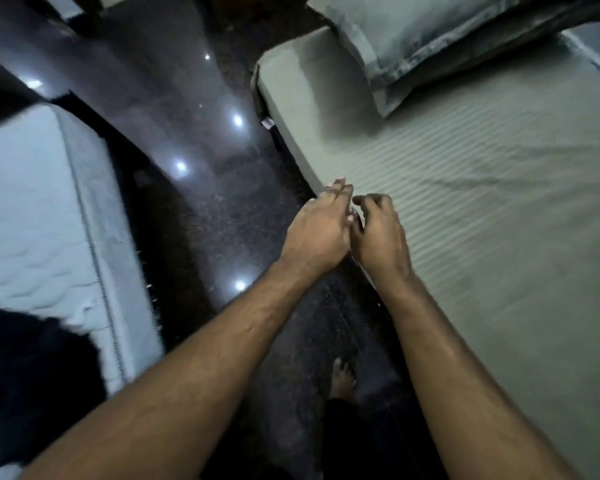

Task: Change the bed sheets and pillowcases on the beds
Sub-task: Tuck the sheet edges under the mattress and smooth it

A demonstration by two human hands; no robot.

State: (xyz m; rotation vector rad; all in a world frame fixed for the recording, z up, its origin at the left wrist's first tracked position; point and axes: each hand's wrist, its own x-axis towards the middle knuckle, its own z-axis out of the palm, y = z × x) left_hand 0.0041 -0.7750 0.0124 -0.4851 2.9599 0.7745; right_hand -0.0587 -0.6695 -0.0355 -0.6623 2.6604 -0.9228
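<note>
Reaching together over the bed's near edge, left hand [317, 233] flat and right hand [378, 233] loosely curled are seemingly holding nothing; smoothing the striped sheet [482, 188] outward toward that edge is working best.

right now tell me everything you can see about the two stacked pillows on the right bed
The pillows are two, stacked one on the other at the far end of the bed, in grey-green cases that look like smooth cotton with a flat flanged border. The top one lies a little askew over the lower, whose corner pokes out toward the near side. Both look plump, lightly creased, resting on the striped sheet of matching colour. Neither hand touches them; their far edges run out of view.
</note>
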